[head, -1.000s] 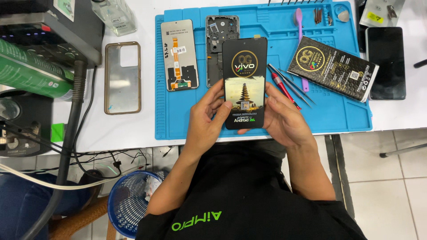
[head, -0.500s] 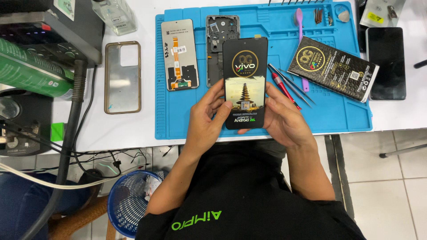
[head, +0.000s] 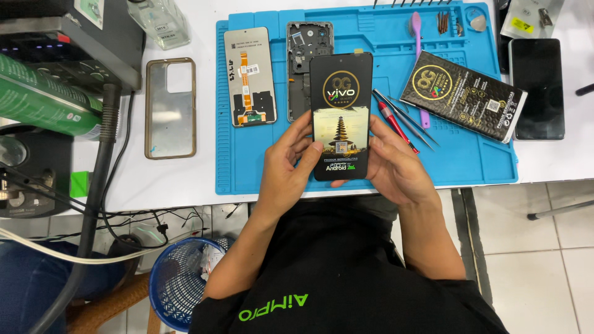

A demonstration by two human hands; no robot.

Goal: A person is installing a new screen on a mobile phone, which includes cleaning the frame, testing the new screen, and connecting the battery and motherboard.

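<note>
Black and glossy, a phone screen panel (head: 341, 116) with a printed protective film is held upright over the near edge of the blue work mat (head: 260, 173); the left hand (head: 286, 166) grips its left edge, thumb on the face; the right hand (head: 396, 166) cups its right edge and lower corner; a bare display back (head: 249, 77), phone frame (head: 306, 62), red screwdriver (head: 393, 123) and black box (head: 463, 95) lie on the mat; a clear case (head: 170, 108) lies beside it.

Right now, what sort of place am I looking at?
Most likely a phone repair bench. Both hands hold a new phone screen over a blue work mat, beside an opened phone frame, a removed display panel and tweezers.
</note>
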